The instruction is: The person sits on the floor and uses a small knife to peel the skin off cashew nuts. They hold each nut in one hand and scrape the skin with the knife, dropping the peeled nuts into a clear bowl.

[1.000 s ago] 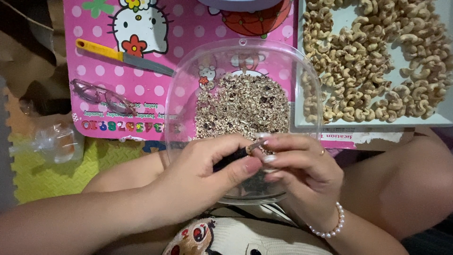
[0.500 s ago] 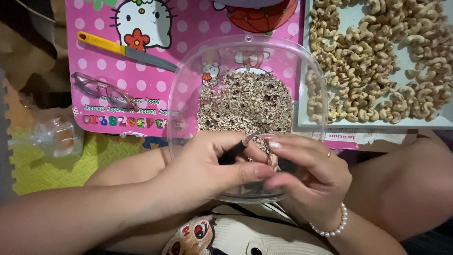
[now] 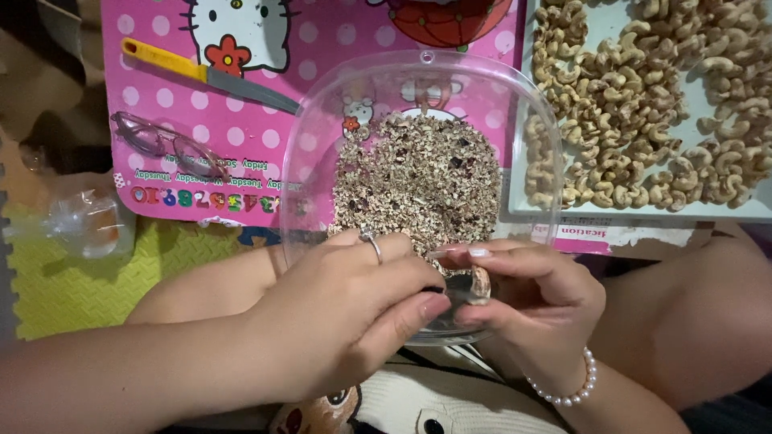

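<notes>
My right hand (image 3: 535,309) pinches a small brown cashew nut (image 3: 480,283) between its fingertips, over the near rim of a clear plastic bowl (image 3: 322,120). My left hand (image 3: 354,309), wearing a ring, curls close beside it with the thumb tip touching near the nut. Its fingers seem to hold a small dark tool, mostly hidden. The bowl holds a heap of brown peeled skins (image 3: 418,177).
A white tray (image 3: 635,210) of peeled cashews lies at the right. On the pink dotted mat (image 3: 161,80) lie a yellow-handled knife (image 3: 205,74) and pink glasses (image 3: 169,146). A crumpled clear wrapper (image 3: 84,221) sits on the green foam mat at left.
Both hands have stayed together over the bowl's near rim, working the nut with small finger shifts. The view has drifted slightly, with the bowl and mat sitting lower in frame.
</notes>
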